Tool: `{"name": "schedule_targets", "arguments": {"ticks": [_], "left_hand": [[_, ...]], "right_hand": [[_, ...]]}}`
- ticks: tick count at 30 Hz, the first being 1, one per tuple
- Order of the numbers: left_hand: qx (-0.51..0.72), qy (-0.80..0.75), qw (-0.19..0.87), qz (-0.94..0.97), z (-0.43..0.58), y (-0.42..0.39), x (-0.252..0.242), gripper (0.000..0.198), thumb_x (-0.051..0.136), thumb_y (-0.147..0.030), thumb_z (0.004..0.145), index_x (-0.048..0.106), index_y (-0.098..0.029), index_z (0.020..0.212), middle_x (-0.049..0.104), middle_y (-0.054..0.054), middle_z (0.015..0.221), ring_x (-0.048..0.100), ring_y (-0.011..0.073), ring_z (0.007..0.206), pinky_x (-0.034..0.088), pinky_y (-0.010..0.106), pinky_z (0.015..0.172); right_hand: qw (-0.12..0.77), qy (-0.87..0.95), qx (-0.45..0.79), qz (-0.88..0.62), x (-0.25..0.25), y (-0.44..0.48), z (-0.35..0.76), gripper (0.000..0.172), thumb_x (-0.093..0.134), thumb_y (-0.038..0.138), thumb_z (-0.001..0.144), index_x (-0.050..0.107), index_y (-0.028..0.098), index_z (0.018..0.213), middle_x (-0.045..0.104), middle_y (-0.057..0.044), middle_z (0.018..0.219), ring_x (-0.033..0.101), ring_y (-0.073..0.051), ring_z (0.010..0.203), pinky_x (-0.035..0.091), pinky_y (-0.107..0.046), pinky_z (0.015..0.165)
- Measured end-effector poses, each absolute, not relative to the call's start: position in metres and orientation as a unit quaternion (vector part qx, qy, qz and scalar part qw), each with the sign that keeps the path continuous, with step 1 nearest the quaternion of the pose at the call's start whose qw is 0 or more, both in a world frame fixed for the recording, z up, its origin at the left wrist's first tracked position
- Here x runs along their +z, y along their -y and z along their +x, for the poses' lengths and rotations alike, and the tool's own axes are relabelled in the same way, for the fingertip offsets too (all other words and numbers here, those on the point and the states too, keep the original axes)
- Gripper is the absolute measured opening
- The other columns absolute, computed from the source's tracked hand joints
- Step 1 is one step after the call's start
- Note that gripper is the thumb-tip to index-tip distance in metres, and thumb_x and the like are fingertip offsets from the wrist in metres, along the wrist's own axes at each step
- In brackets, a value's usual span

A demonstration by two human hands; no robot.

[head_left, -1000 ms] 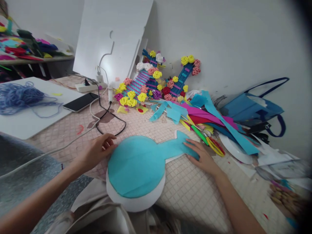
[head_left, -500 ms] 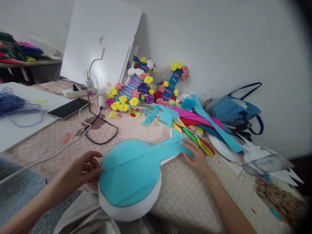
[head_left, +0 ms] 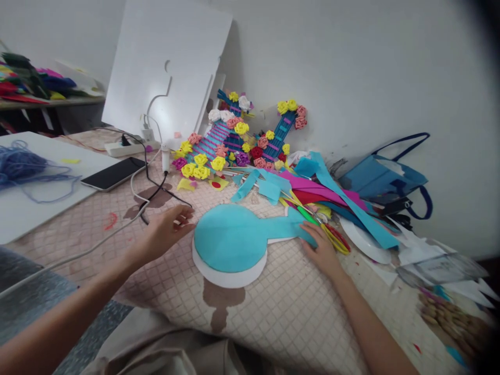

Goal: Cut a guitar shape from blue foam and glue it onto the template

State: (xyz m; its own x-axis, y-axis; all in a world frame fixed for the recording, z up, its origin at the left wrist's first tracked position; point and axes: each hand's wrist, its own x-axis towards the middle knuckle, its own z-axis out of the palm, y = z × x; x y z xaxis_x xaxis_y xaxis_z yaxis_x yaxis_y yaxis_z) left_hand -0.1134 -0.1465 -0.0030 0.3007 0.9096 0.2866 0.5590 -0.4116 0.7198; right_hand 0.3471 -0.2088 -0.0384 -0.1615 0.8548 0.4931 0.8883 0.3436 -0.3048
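A turquoise paper piece (head_left: 230,237), with a round body and a long narrow neck, lies on a white cutout (head_left: 230,278) of similar outline. The white shows along the near edge. At the round end's left edge is my left hand (head_left: 172,226), fingers loosely bent and apart from the thumb, whose tip meets or nearly meets the edge. My right hand (head_left: 320,247) rests with fingers stretched over the turquoise tip of the neck. Close beyond that hand lie scissors (head_left: 336,240) with yellow and red handles and a green-handled tool (head_left: 307,214).
Flower-decorated blue paper models (head_left: 219,138) stand by the wall. Coloured paper strips (head_left: 324,190) and a blue bag (head_left: 385,179) are at the right. To the left are a phone (head_left: 113,174), a white cable (head_left: 97,242) and blue yarn (head_left: 21,161) on a white board (head_left: 42,208).
The turquoise and white pieces have moved away from my lap, farther onto the table, and lie flatter. My left hand has moved forward and right with them; my right hand stays at the neck's tip.
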Motion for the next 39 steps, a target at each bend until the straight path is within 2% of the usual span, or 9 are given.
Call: {"name": "schedule_targets", "arguments": {"ticks": [4, 7, 9, 13, 18, 25, 28, 34, 39], "left_hand": [[0.292, -0.398, 0.178, 0.851, -0.107, 0.151, -0.002, 0.030, 0.052, -0.038, 0.091, 0.059, -0.018, 0.113, 0.064, 0.011, 0.115, 0.060, 0.0260, 0.109, 0.048, 0.043, 0.095], [0.242, -0.314, 0.178, 0.901, -0.102, 0.160, -0.003, 0.042, 0.051, -0.038, 0.093, 0.052, -0.022, 0.131, 0.051, 0.010, 0.140, 0.042, 0.0269, 0.134, 0.033, 0.047, 0.111], [0.192, -0.281, 0.177, 0.923, -0.100, 0.167, -0.004, 0.049, 0.051, -0.039, 0.093, 0.044, -0.024, 0.140, 0.041, 0.008, 0.149, 0.029, 0.0275, 0.141, 0.024, 0.052, 0.115], [0.128, -0.256, 0.181, 0.941, -0.101, 0.183, -0.006, 0.050, 0.053, -0.035, 0.093, 0.043, -0.028, 0.141, 0.038, 0.007, 0.150, 0.028, 0.0288, 0.142, 0.021, 0.055, 0.115], [0.129, -0.250, 0.163, 0.946, -0.104, 0.197, -0.015, 0.052, 0.054, -0.033, 0.092, 0.042, -0.029, 0.142, 0.037, 0.008, 0.151, 0.029, 0.0296, 0.141, 0.022, 0.056, 0.114], [0.140, -0.250, 0.149, 0.946, -0.108, 0.199, -0.021, 0.052, 0.053, -0.032, 0.093, 0.039, -0.035, 0.143, 0.040, 0.004, 0.150, 0.034, 0.0278, 0.139, 0.014, 0.059, 0.115], [0.167, -0.271, 0.157, 0.935, -0.106, 0.190, -0.015, 0.049, 0.051, -0.035, 0.093, 0.042, -0.034, 0.141, 0.046, 0.005, 0.146, 0.042, 0.0266, 0.135, 0.018, 0.056, 0.115], [0.255, -0.367, 0.204, 0.871, -0.086, 0.147, -0.002, 0.049, 0.047, -0.044, 0.092, 0.052, -0.018, 0.133, 0.050, 0.014, 0.141, 0.050, 0.0289, 0.127, 0.040, 0.046, 0.106], [0.278, -0.415, 0.334, 0.799, -0.065, 0.113, 0.000, 0.056, 0.052, -0.049, 0.082, 0.054, -0.013, 0.126, 0.060, 0.017, 0.127, 0.061, 0.0303, 0.112, 0.052, 0.045, 0.090]], "right_hand": [[0.288, 0.767, -0.027, -0.572, -0.041, 0.210, 0.344, 0.042, 0.052, 0.029, 0.089, 0.054, 0.025, 0.130, 0.052, -0.010, 0.133, 0.050, -0.028, 0.122, 0.040, -0.050, 0.106], [0.281, 0.766, -0.028, -0.578, -0.042, 0.210, 0.343, 0.041, 0.051, 0.029, 0.089, 0.054, 0.024, 0.130, 0.052, -0.011, 0.132, 0.049, -0.028, 0.122, 0.039, -0.051, 0.106], [0.276, 0.763, -0.027, -0.584, -0.043, 0.211, 0.344, 0.039, 0.051, 0.030, 0.090, 0.055, 0.023, 0.128, 0.052, -0.012, 0.131, 0.049, -0.028, 0.121, 0.039, -0.052, 0.105], [0.268, 0.761, -0.021, -0.591, -0.043, 0.211, 0.345, 0.038, 0.050, 0.032, 0.091, 0.057, 0.024, 0.127, 0.053, -0.011, 0.131, 0.049, -0.029, 0.122, 0.039, -0.053, 0.105], [0.265, 0.762, -0.015, -0.591, -0.043, 0.212, 0.344, 0.037, 0.049, 0.033, 0.092, 0.057, 0.024, 0.127, 0.054, -0.011, 0.131, 0.048, -0.028, 0.123, 0.039, -0.052, 0.106], [0.269, 0.758, -0.015, -0.594, -0.041, 0.214, 0.340, 0.037, 0.048, 0.033, 0.092, 0.057, 0.026, 0.127, 0.054, -0.010, 0.131, 0.050, -0.028, 0.122, 0.040, -0.052, 0.105], [0.277, 0.753, -0.022, -0.597, -0.039, 0.213, 0.338, 0.036, 0.050, 0.034, 0.091, 0.059, 0.025, 0.124, 0.056, -0.010, 0.129, 0.051, -0.028, 0.121, 0.040, -0.052, 0.105], [0.320, 0.728, -0.034, -0.606, -0.028, 0.221, 0.324, 0.034, 0.049, 0.034, 0.092, 0.060, 0.023, 0.121, 0.058, -0.012, 0.125, 0.051, -0.029, 0.120, 0.040, -0.052, 0.104], [0.315, 0.736, 0.033, -0.598, -0.019, 0.238, 0.284, 0.027, 0.047, 0.030, 0.094, 0.063, 0.027, 0.116, 0.071, -0.006, 0.100, 0.066, -0.023, 0.091, 0.055, -0.040, 0.081]]}}
